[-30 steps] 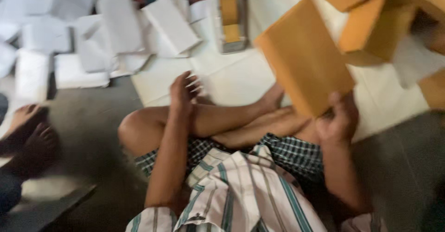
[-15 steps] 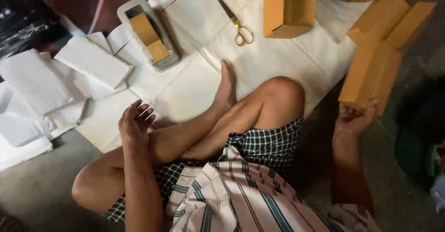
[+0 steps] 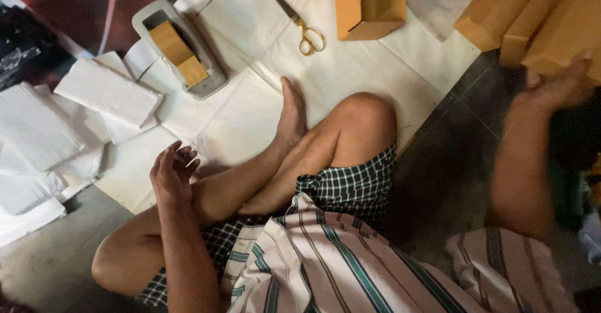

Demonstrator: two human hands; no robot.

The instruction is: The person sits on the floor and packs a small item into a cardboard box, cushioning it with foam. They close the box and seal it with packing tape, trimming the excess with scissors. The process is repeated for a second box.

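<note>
Cardboard fills my right hand (image 3: 557,91), which is up at the right edge and blurred, fingers pressed against the underside of a flat tan box (image 3: 563,34) whose long axis runs from lower left to upper right, its far end pointing off the top right corner beside another tan box (image 3: 491,9). My left hand (image 3: 170,174) hangs loose with the fingers curled on nothing, just over my crossed shin. On the white sheet (image 3: 350,75) ahead I see scissors (image 3: 299,25) with blades pointing up-left, an open tan box (image 3: 368,3) and a tape dispenser (image 3: 178,49) near stacked white foam slabs (image 3: 106,91).
</note>
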